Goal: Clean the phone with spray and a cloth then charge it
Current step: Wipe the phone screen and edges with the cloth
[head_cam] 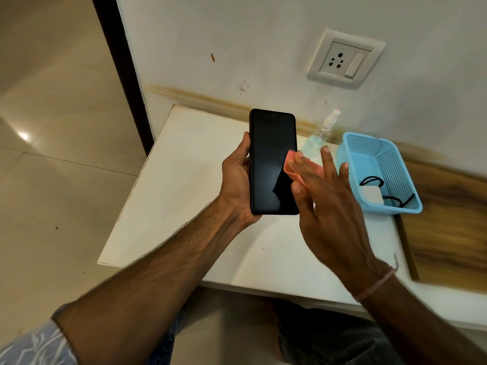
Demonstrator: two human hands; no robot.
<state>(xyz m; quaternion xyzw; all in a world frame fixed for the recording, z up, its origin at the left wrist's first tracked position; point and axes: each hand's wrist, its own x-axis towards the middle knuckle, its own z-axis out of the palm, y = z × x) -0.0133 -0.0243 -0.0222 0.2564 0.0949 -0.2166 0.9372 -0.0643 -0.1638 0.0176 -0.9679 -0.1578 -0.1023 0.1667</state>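
Left hand (237, 177) grips the phone (271, 159) by its long edges, screen up, above the tabletop (184, 206). Right hand (329, 206), fingers extended, presses the pink cloth (291, 164) against the screen.

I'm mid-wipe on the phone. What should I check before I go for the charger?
1. black rectangular phone gripped in the left hand: ok.
2. pink cloth pressed on the screen under the right hand: ok.
3. Screen free of streaks: cannot tell, it shows only a reflection.
4. white charger block with its black cable lying in the light-blue perforated plastic basket: ok.
5. white wall socket has nothing plugged in: ok.
6. rocker switch beside the socket holes off: cannot tell.
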